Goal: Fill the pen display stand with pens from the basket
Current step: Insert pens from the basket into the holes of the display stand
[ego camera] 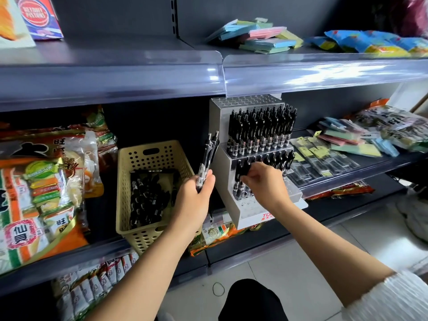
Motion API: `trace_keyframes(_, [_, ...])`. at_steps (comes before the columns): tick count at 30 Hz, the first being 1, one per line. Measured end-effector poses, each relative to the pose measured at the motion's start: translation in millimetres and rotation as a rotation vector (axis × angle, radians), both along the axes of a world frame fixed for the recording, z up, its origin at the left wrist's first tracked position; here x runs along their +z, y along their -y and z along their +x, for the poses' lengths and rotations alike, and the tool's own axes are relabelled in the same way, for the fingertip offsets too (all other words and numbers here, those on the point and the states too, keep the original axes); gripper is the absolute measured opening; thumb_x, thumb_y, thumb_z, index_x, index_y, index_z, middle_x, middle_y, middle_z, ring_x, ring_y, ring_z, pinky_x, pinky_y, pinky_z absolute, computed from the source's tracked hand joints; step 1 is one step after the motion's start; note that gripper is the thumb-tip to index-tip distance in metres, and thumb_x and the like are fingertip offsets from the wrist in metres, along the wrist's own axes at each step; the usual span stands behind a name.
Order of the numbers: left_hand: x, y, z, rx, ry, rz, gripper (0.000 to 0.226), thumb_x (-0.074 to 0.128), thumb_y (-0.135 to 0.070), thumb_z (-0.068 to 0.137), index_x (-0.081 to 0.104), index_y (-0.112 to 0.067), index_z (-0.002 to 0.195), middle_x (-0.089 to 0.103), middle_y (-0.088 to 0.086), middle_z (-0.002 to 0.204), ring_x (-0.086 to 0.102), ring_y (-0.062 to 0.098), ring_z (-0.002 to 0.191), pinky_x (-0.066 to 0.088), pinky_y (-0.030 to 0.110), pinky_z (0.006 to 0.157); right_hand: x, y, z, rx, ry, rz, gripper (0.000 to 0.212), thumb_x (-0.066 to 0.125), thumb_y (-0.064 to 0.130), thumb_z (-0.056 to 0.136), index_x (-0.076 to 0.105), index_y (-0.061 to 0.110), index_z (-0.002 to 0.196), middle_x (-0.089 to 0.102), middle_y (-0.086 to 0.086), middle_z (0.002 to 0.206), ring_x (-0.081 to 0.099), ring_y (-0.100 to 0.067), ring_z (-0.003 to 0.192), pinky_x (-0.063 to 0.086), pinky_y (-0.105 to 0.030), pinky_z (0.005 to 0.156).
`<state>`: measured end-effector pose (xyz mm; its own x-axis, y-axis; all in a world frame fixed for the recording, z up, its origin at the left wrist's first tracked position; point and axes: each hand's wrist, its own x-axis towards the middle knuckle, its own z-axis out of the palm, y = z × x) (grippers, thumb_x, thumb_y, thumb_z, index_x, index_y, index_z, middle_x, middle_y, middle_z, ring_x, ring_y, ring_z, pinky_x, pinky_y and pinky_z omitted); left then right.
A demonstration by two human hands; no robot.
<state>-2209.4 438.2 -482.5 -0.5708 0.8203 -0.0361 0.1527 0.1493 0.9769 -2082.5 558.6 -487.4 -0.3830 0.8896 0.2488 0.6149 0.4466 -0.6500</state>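
Observation:
A grey stepped pen display stand (234, 212) sits on the middle shelf. Its upper tier is packed with black pens (261, 130); the lower tier holds several, and the front holes are bare. My right hand (266, 181) pinches a black pen (243, 169) at the left of the lower tier. My left hand (196, 200) grips two or three upright pens (208, 156) between the basket and the stand. The beige perforated basket (162, 230) stands left of the stand, with several black pens (148, 200) lying inside.
Snack bags (41, 193) fill the shelf left of the basket. Packaged stationery and sticky notes (335, 149) lie right of the stand. The upper shelf edge (208, 75) overhangs the stand. More snack packs sit on the lower shelf. A tiled floor is below.

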Motion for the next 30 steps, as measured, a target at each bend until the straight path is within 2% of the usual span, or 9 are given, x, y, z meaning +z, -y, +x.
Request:
trace_keyframes(4, [1,1,2,0.029,0.028,-0.062,0.039,0.042,-0.060,0.089,0.056,-0.024,0.091,0.031,-0.006,0.059,0.036,0.011,0.053,0.033,0.028,0.057,-10,2,1,0.006,0.054,-0.018,0.014,0.066,0.015,0.085,0.068,0.003,0.092,0.070,-0.007,0.089,0.062,-0.017,0.079,0.044,-0.021,0.068])
trace_keyframes(6, [0,1,2,0.032,0.078,-0.080,0.043,0.045,-0.063,0.087,0.055,-0.022,0.089,0.033,-0.004,0.062,0.038,0.013,0.057,0.037,0.032,0.062,-13,3,1,0.001,0.053,-0.019,0.014,0.067,0.015,0.085,0.069,0.003,0.092,0.070,-0.008,0.090,0.062,-0.017,0.079,0.046,-0.022,0.070])
trace_keyframes(8, [-1,-1,2,0.023,0.141,-0.070,0.048,0.048,-0.063,0.085,0.057,-0.017,0.094,0.032,-0.006,0.059,0.036,0.012,0.053,0.035,0.033,0.059,-13,2,1,0.007,0.051,-0.024,0.013,0.068,0.014,0.084,0.069,0.004,0.091,0.071,-0.008,0.090,0.064,-0.018,0.081,0.051,-0.026,0.074])
trace_keyframes(11, [0,0,4,-0.046,0.245,-0.013,0.035,0.051,-0.050,0.090,0.059,-0.019,0.104,0.032,-0.007,0.060,0.031,0.007,0.048,0.026,0.024,0.048,-13,0,2,0.020,0.057,-0.054,0.017,0.069,0.014,0.083,0.070,0.005,0.097,0.072,-0.007,0.095,0.066,-0.015,0.082,0.053,-0.024,0.077])
trace_keyframes(13, [2,3,8,-0.113,0.221,-0.011,0.026,0.049,-0.043,0.093,0.058,-0.029,0.112,0.039,-0.006,0.070,0.037,0.007,0.057,0.032,0.020,0.051,-12,2,4,-0.009,0.045,-0.071,0.022,0.069,0.015,0.083,0.068,0.006,0.104,0.071,-0.005,0.095,0.064,-0.013,0.079,0.050,-0.021,0.073])
trace_keyframes(17, [2,3,14,-0.160,0.175,-0.007,0.027,0.050,-0.040,0.093,0.059,-0.029,0.116,0.050,-0.007,0.083,0.047,0.005,0.071,0.040,0.020,0.058,2,13,10,-0.059,-0.143,-0.096,0.013,0.066,0.023,0.087,0.065,0.013,0.094,0.065,0.000,0.080,0.059,-0.013,0.068,0.047,-0.021,0.060])
trace_keyframes(22, [-2,-1,25,-0.166,0.169,-0.016,0.023,0.055,-0.040,0.091,0.061,-0.027,0.109,0.062,-0.008,0.097,0.054,0.007,0.078,0.044,0.024,0.064,22,35,17,0.176,-0.601,-0.571,0.021,0.059,0.025,0.091,0.067,0.006,0.088,0.066,-0.003,0.076,0.059,-0.011,0.062,0.049,-0.021,0.055])
trace_keyframes(27, [-9,-6,34,-0.173,0.041,-0.010,0.022,0.064,-0.040,0.084,0.067,-0.029,0.103,0.063,0.003,0.109,0.062,0.015,0.099,0.051,0.042,0.089,22,43,16,0.129,-0.654,-0.632,0.023,0.068,0.015,0.084,0.055,0.006,0.068,0.060,-0.007,0.060,0.058,-0.011,0.055,0.051,-0.021,0.056])
trace_keyframes(30, [-9,-6,34,-0.158,-0.028,-0.002,0.020,0.064,-0.034,0.086,0.067,-0.030,0.105,0.059,0.002,0.109,0.059,0.014,0.099,0.049,0.037,0.091,23,42,18,0.109,-0.658,-0.644,0.021,0.070,0.011,0.082,0.055,0.004,0.069,0.061,-0.008,0.060,0.060,-0.016,0.058,0.053,-0.023,0.058])
